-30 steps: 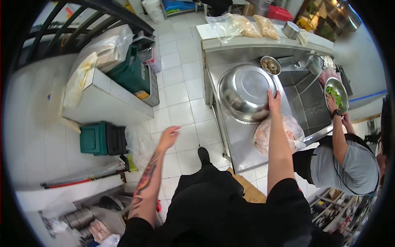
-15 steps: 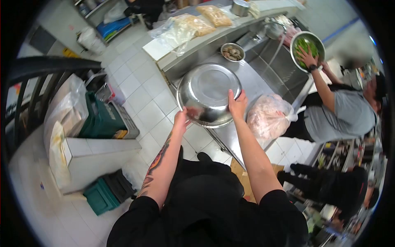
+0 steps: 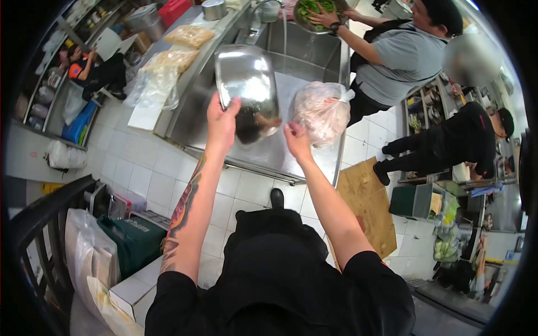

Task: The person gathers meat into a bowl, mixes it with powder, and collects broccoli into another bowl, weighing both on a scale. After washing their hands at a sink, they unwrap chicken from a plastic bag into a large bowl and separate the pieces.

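Here, the left hand [image 3: 221, 126] is clamped on the near rim of a large metal bowl [image 3: 246, 70], tilted on its side at twelve o'clock over the steel counter [image 3: 269, 161]. At the bowl's four o'clock, the right hand [image 3: 298, 140] is loosely cupped, gripping nothing, just beside a plastic bag of pinkish pieces [image 3: 322, 112], though whether it touches the bag is hard to tell.

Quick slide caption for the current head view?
Left hand grips a tilted steel bowl over the metal counter; right hand is near a filled plastic bag.
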`<control>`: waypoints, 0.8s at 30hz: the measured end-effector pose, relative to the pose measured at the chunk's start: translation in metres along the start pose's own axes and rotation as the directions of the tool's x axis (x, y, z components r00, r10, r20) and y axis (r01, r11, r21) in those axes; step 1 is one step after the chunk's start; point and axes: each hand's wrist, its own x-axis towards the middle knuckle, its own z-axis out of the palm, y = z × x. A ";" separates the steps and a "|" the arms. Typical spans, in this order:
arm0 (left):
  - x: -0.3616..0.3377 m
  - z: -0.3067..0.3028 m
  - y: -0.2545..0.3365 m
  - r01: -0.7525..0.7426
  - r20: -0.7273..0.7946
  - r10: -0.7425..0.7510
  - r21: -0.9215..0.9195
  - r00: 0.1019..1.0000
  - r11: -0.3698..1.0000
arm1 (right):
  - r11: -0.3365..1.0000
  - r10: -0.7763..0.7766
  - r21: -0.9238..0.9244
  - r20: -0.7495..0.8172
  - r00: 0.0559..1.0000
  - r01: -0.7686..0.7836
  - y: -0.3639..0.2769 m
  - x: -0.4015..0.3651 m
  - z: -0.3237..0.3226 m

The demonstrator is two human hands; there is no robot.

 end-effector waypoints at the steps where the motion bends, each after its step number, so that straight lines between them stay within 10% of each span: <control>1: -0.001 0.008 -0.002 -0.124 0.104 0.102 0.225 0.989 0.966 | 0.983 -0.102 -0.169 -0.163 0.981 0.074 0.004 0.011 -0.024; 2: -0.008 0.011 -0.003 -0.120 0.103 0.099 0.220 0.990 0.968 | 0.932 -0.226 -0.342 -0.293 0.929 0.119 0.007 0.024 -0.051; 4: -0.032 0.013 0.000 -0.173 0.251 -0.016 0.710 0.968 0.683 | 0.994 -0.100 -0.084 -0.430 0.897 0.070 0.035 0.076 -0.119; 7: -0.058 0.002 -0.017 -0.415 0.435 0.068 0.784 0.898 0.461 | 0.999 -0.037 -0.014 -0.478 0.878 0.035 0.050 0.141 -0.181; 12: -0.090 -0.021 -0.036 -0.553 0.579 -0.009 0.784 0.816 0.281 | 0.715 0.102 -0.583 -0.459 0.882 -0.386 0.014 0.168 -0.156; 14: -0.100 -0.028 -0.038 -0.569 0.594 -0.029 0.782 0.804 0.255 | 0.668 -0.089 -0.668 -0.510 0.856 -0.328 0.025 0.168 -0.144; 15: -0.104 -0.031 -0.036 -0.542 0.573 -0.121 0.812 0.810 0.219 | 0.976 0.056 -0.148 -0.530 0.846 -0.157 0.045 0.175 -0.147; 16: -0.105 -0.035 -0.036 -0.518 0.547 -0.208 0.836 0.811 0.179 | 0.896 0.187 0.442 -0.463 0.867 0.043 0.043 0.174 -0.147; 24: -0.119 -0.076 -0.058 -0.355 0.370 -0.113 0.925 0.922 0.132 | 0.850 0.109 0.518 -0.352 0.930 0.096 -0.045 0.108 -0.180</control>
